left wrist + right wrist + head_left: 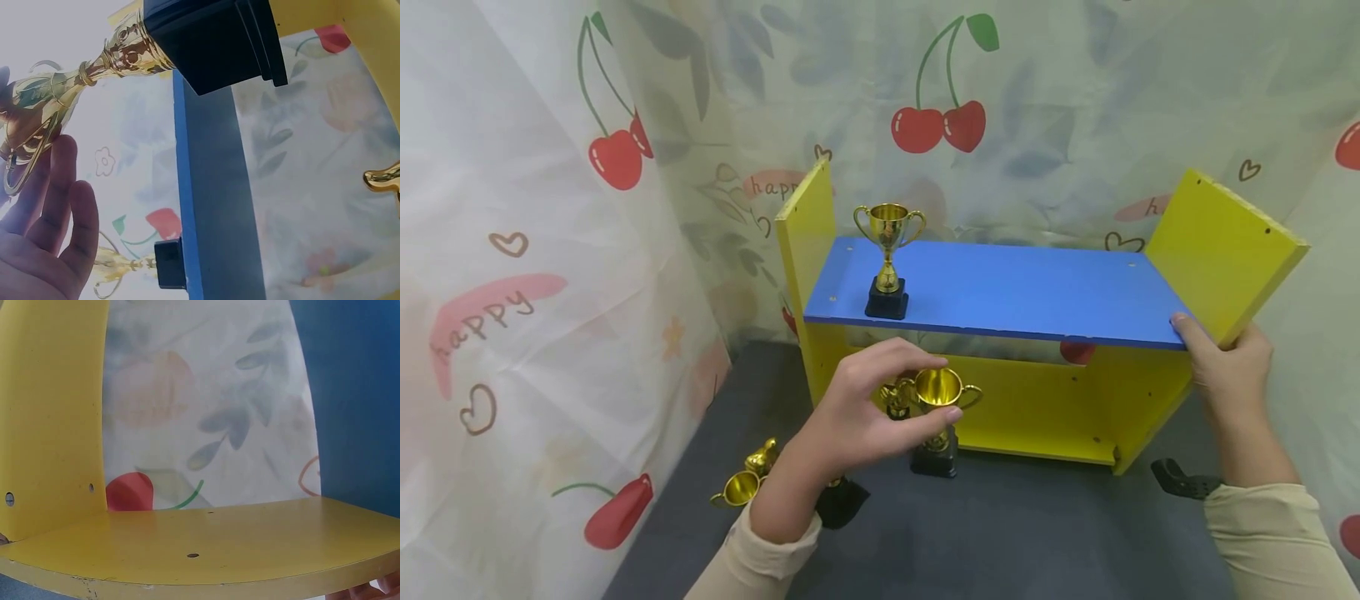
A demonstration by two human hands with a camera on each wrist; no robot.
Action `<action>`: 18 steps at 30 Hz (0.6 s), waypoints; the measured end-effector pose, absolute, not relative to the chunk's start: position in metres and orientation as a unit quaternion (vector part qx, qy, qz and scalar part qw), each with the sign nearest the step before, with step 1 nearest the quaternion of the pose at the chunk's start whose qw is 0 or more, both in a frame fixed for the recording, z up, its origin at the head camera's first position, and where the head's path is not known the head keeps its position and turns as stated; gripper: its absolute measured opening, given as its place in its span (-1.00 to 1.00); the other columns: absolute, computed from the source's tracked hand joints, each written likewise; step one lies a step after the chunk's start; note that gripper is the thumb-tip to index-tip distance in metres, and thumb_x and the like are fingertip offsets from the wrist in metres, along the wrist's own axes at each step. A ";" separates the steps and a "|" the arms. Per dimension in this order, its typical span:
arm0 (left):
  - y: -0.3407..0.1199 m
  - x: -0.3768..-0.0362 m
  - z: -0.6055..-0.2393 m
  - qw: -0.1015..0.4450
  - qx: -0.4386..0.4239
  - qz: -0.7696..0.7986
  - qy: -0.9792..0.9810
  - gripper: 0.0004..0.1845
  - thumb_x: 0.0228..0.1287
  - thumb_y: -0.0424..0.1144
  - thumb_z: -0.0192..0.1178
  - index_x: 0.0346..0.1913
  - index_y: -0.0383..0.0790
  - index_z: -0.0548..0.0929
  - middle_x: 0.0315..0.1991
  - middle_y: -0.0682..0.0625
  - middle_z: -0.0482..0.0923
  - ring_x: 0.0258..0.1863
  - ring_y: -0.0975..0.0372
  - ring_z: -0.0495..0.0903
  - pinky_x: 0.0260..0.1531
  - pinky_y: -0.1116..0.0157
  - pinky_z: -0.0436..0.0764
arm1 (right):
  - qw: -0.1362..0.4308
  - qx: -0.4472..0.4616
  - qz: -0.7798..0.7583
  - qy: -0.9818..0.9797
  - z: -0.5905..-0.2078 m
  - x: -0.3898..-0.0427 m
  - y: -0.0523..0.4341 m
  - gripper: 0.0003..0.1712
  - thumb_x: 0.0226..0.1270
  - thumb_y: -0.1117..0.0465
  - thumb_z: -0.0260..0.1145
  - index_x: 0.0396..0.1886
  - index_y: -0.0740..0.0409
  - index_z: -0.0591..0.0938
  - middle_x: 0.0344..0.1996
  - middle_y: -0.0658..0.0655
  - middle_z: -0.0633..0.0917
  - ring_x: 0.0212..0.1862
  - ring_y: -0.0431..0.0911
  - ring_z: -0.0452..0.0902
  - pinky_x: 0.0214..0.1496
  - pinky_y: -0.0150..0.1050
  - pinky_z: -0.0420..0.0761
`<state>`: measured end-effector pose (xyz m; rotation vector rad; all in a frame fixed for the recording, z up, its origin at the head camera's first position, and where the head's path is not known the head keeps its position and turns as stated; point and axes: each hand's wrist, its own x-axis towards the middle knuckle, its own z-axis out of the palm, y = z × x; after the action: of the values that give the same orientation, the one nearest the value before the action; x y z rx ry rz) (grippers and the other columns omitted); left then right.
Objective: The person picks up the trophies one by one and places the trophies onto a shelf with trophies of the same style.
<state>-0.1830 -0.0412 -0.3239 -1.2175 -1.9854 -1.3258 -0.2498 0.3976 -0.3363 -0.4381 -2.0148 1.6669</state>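
My left hand (946, 388) grips a gold trophy cup (937, 450) by its bowl, thumb over the rim and fingers below, in front of a yellow shelf unit (1037, 408). In the left wrist view the same trophy (125, 50) tilts, its black base uppermost, beside my fingers (59, 206). My right hand (1217, 358) holds the unit's right front corner, thumb on the blue shelf board (1022, 292). A second gold trophy (887, 258) stands upright on the left end of the blue board.
Several more gold trophies (747, 482) and a black base (842, 502) lie on the dark floor at the lower left. A small black object (1183, 481) lies at the right. Cherry-print curtains (535, 275) close in the left and back.
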 end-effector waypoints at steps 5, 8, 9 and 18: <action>-0.039 -0.183 -0.318 0.229 -0.448 -0.484 -0.716 -0.59 0.19 -0.24 0.60 0.11 -0.11 0.77 -0.10 0.08 0.74 -0.16 0.31 0.63 -0.09 0.34 0.73 | 0.245 -0.159 0.622 -0.727 -0.336 -0.250 0.397 -0.70 0.39 0.07 0.49 -0.01 -0.21 0.56 -0.11 -0.18 0.52 -0.13 -0.27 0.43 -0.22 -0.67 0.48; -0.038 -0.183 -0.315 0.234 -0.453 -0.483 -0.712 -0.60 0.18 -0.25 0.60 0.08 -0.13 0.77 -0.10 0.07 0.74 -0.16 0.31 0.64 -0.08 0.34 0.74 | 0.243 -0.158 0.627 -0.723 -0.336 -0.250 0.397 -0.69 0.39 0.07 0.49 0.00 -0.20 0.56 -0.10 -0.18 0.52 -0.12 -0.27 0.43 -0.21 -0.67 0.48; -0.037 -0.184 -0.314 0.236 -0.455 -0.481 -0.711 -0.60 0.18 -0.25 0.61 0.07 -0.13 0.77 -0.09 0.07 0.75 -0.15 0.31 0.64 -0.07 0.34 0.74 | 0.242 -0.158 0.629 -0.722 -0.336 -0.250 0.397 -0.69 0.40 0.07 0.49 0.00 -0.20 0.56 -0.10 -0.18 0.52 -0.12 -0.27 0.43 -0.20 -0.67 0.48; -0.034 -0.185 -0.304 0.242 -0.460 -0.474 -0.710 -0.61 0.18 -0.24 0.60 0.06 -0.14 0.76 -0.07 0.07 0.76 -0.14 0.33 0.66 -0.05 0.36 0.73 | 0.246 -0.159 0.627 -0.722 -0.336 -0.249 0.396 -0.70 0.40 0.09 0.49 0.00 -0.21 0.57 -0.11 -0.18 0.53 -0.13 -0.27 0.44 -0.23 -0.68 0.48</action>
<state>-0.1852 -0.0342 -0.3043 -1.2575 -1.9425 -1.2970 -0.2493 0.3961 -0.3357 -0.4343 -1.9691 1.7110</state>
